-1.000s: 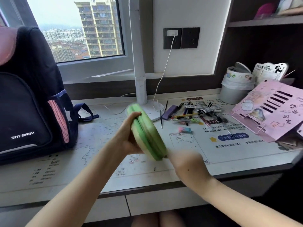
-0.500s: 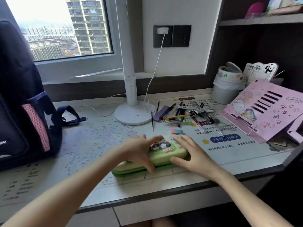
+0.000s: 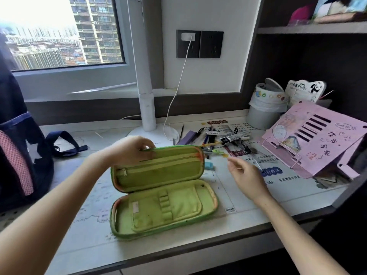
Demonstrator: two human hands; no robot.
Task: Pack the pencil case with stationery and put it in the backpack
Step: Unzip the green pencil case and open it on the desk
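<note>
A green pencil case (image 3: 162, 192) lay open near the front edge of the desk (image 3: 248, 215), its lid propped upright by the left hand (image 3: 129, 150), whose fingers gripped the lid's top edge. The right hand (image 3: 245, 174) hovered just right of the case, fingers loosely spread and holding nothing. Pens (image 3: 222, 141) lay scattered behind the case beside a white lamp (image 3: 147, 108). A dark backpack (image 3: 17, 155) stood at the desk's left end, a pink stand (image 3: 315, 135) at its right.
</note>
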